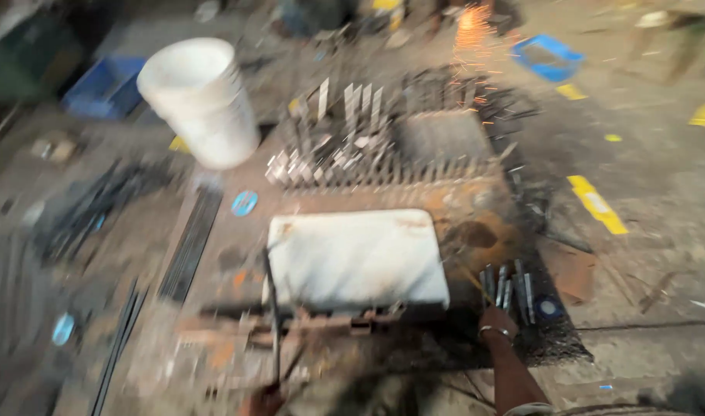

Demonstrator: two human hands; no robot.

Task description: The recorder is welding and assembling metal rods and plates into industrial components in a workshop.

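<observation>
Here, your right hand (497,317) reaches down to a small bunch of short metal strips (508,286) on the rusty floor plate (476,208), just right of the white slab (358,258). The picture is blurred; you cannot tell how the fingers sit. Your left hand (261,400) shows at the bottom edge, closed round a thin dark rod (273,316). A white bucket (200,100) stands far left. Sparks (472,23) fly at the top.

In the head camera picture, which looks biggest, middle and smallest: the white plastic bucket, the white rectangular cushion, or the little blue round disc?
1. White rectangular cushion, widest.
2. White plastic bucket, though it may be nearer the camera, so this is unsure.
3. Little blue round disc, clearly smallest.
</observation>
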